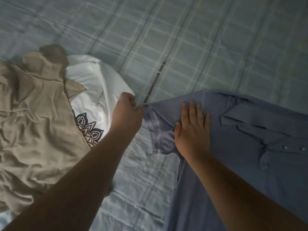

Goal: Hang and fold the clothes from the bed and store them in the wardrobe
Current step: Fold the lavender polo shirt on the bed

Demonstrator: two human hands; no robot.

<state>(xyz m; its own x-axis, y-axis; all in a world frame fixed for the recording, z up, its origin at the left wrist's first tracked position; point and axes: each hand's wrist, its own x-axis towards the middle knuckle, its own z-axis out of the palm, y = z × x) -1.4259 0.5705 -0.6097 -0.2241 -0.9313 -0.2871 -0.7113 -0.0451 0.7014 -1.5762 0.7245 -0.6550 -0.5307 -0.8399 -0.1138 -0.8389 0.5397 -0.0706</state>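
A blue polo shirt (250, 147) lies spread on the bed at the right, collar and buttons facing up. My left hand (127, 112) pinches the corner of its short sleeve and pulls it out to the left. Flat on the same sleeve near the shoulder, my right hand (193, 129) presses with straight fingers. A beige garment (36, 117) lies crumpled at the left. Partly under it is a white T-shirt (96, 87) with a dark mandala print.
The bed (191, 39) is covered with a pale blue checked sheet. A thin dark strap with white lettering (155, 80) lies on the sheet just beyond the sleeve. Bare sheet stretches across the far side and between the garments.
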